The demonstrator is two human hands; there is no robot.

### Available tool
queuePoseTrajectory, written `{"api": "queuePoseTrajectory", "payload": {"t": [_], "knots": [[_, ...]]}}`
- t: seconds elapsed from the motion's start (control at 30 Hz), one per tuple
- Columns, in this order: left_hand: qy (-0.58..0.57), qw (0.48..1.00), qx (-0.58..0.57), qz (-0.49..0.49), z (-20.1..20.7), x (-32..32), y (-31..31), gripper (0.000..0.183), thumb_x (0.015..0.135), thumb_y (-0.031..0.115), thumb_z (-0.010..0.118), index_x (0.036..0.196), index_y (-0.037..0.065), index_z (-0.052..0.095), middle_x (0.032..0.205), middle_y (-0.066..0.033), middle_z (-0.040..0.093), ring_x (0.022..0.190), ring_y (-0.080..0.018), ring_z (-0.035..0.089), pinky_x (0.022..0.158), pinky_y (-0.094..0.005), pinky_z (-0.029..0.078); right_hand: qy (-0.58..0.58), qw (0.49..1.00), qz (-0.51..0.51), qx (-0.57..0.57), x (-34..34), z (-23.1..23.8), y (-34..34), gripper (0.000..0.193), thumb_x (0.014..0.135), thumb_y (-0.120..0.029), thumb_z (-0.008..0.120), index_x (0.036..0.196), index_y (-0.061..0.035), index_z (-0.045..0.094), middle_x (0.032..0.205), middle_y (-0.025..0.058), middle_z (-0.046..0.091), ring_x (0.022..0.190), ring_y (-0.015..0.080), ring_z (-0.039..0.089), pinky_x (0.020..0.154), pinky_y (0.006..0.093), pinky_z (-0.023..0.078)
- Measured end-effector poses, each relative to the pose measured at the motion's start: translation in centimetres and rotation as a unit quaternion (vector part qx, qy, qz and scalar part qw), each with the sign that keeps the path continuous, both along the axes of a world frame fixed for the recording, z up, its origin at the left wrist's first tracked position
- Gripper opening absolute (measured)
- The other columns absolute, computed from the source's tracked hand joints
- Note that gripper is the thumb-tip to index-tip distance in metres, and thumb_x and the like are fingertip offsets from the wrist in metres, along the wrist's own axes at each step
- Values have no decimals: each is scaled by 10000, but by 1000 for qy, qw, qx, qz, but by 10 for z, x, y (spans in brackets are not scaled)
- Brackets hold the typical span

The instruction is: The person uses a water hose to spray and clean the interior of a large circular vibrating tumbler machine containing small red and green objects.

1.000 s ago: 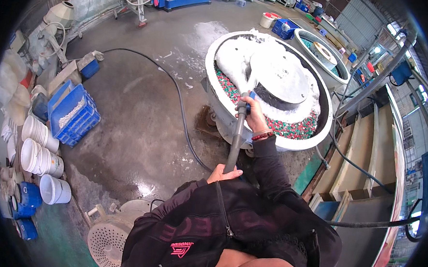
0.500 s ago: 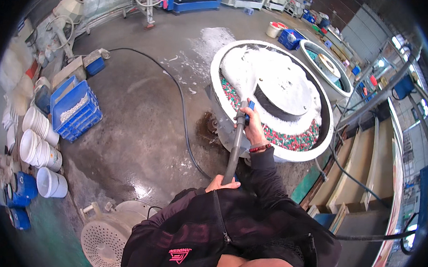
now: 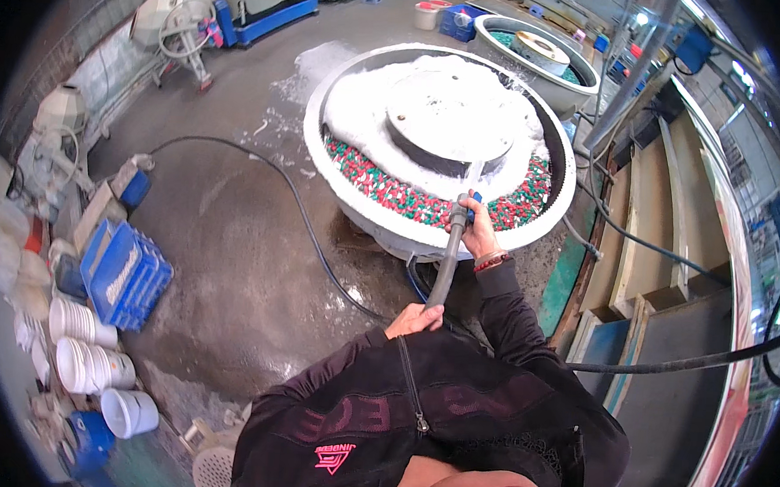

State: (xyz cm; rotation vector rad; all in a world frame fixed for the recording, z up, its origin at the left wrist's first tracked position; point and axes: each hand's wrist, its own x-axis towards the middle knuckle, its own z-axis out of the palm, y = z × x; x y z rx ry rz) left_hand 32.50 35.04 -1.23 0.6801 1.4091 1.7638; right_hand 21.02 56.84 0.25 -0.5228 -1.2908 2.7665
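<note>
Both my hands are on a grey hose (image 3: 445,277) with a blue-handled valve (image 3: 472,205) at its end. My right hand (image 3: 480,234) is wrapped round the pipe by the valve. Lower down, close to my jacket, my left hand (image 3: 415,320) grips the hose. A clear water jet (image 3: 475,172) leaves the nozzle toward the middle of a big round tub (image 3: 318,143). White foam (image 3: 353,109) covers much of the tub and its raised centre hub (image 3: 449,128). Red, green and white pellets (image 3: 393,193) show along the near side.
A second round tub (image 3: 539,91) stands behind on the right. A dark hose (image 3: 300,195) snakes over the wet floor. To the left are a blue crate (image 3: 128,274) and white buckets (image 3: 92,366). Wooden-framed troughs (image 3: 645,248) line the right side; a perforated drum (image 3: 213,472) sits at lower left.
The nozzle now points at the near side of the hub instead of the tub's left part. The jet looks narrower, and more pellets show at the left. My view has shifted.
</note>
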Motion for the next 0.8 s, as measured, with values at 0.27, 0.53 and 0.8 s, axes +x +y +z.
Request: {"api": "queuePoseTrajectory", "payload": {"t": [0.27, 0.53, 0.8], "knots": [[-75, 996, -39, -28, 7, 7, 41, 320, 846, 351, 510, 662, 91, 476, 586, 50, 407, 544, -51, 374, 489, -232, 284, 6, 999, -36, 28, 9, 12, 34, 613, 730, -115, 525, 1284, -116, 263, 811, 86, 484, 576, 216, 531, 486, 396, 481], [-99, 991, -79, -43, 15, 24, 96, 266, 796, 299, 621, 677, 99, 492, 574, 76, 409, 533, -21, 393, 474, -216, 288, 23, 998, -51, 39, 42, 43, 89, 641, 731, -95, 537, 1290, -120, 225, 842, 89, 499, 643, 224, 558, 485, 396, 493], [-73, 994, -66, -44, 12, 31, 144, 310, 808, 252, 611, 584, 103, 456, 528, 81, 366, 501, -18, 348, 457, -227, 259, -25, 998, -33, 54, 44, 20, 138, 725, 700, -78, 528, 1339, -115, 187, 829, 104, 495, 624, 207, 534, 464, 381, 493]]}}
